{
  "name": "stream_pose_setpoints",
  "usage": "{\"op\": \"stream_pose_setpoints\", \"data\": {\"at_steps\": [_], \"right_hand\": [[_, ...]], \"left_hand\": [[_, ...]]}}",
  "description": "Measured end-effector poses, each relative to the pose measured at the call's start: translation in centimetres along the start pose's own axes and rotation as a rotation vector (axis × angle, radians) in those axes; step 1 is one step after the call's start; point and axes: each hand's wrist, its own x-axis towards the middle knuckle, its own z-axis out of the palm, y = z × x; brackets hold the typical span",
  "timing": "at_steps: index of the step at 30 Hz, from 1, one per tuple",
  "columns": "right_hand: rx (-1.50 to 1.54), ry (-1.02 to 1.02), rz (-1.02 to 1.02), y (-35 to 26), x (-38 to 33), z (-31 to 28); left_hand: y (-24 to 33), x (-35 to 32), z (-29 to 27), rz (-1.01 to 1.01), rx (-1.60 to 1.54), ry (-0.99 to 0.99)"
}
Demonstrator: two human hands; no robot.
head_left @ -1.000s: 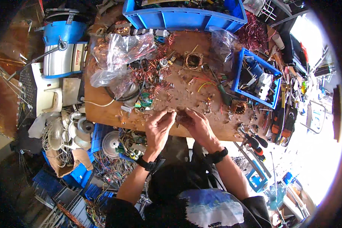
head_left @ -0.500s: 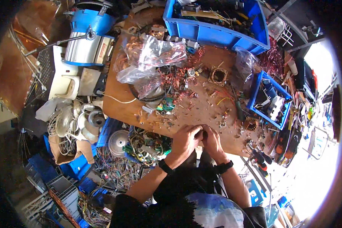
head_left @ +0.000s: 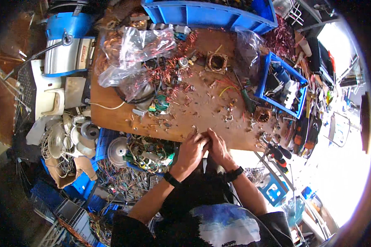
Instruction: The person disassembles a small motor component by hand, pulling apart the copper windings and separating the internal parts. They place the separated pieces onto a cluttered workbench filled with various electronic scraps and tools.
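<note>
My left hand (head_left: 190,152) and my right hand (head_left: 219,150) meet at the near edge of the wooden table (head_left: 185,117). The left hand's fingers are bent and pressed up against the right hand, whose fingers lie close together over them. Both hands look closed; whatever may be between them is hidden. Beyond them, small metal bits and scraps are scattered on the tabletop. Farther off lie a square motor frame (head_left: 217,62), a copper-wound ring (head_left: 262,115) and a green-handled screwdriver (head_left: 248,101).
A large blue crate (head_left: 210,16) stands at the back and a small blue crate (head_left: 259,88) at the right. Clear plastic bags (head_left: 142,49) lie among red wire pieces. Left of my body, a bin of circuit boards (head_left: 152,154) sits below the table edge. Pliers (head_left: 278,154) lie at the right corner.
The whole view has shifted, so the table and crates sit farther left and higher. My hands stay together at the table edge; the right hand's fingers now look straighter.
</note>
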Motion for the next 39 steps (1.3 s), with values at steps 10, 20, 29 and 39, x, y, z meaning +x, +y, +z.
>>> {"op": "stream_pose_setpoints", "data": {"at_steps": [10, 20, 29, 39], "right_hand": [[0.139, -0.059, 0.047, 2.6, 1.7, -4.9], [0.099, 0.024, -0.033, 4.1, 2.1, -9.8], [-0.283, 0.015, -0.306, 2.5, 0.1, -10.4], [0.063, -0.152, 0.089, 2.2, 0.8, -6.3]], "left_hand": [[-2.0, 1.8, 0.8, -0.335, -0.311, -0.093], [-10.6, 5.5, 7.6, -0.316, 0.097, 0.044], [-7.2, 5.5, 4.9, -0.282, 0.119, 0.114], [0.7, -0.8, 5.6, -0.109, 0.000, -0.011]]}}
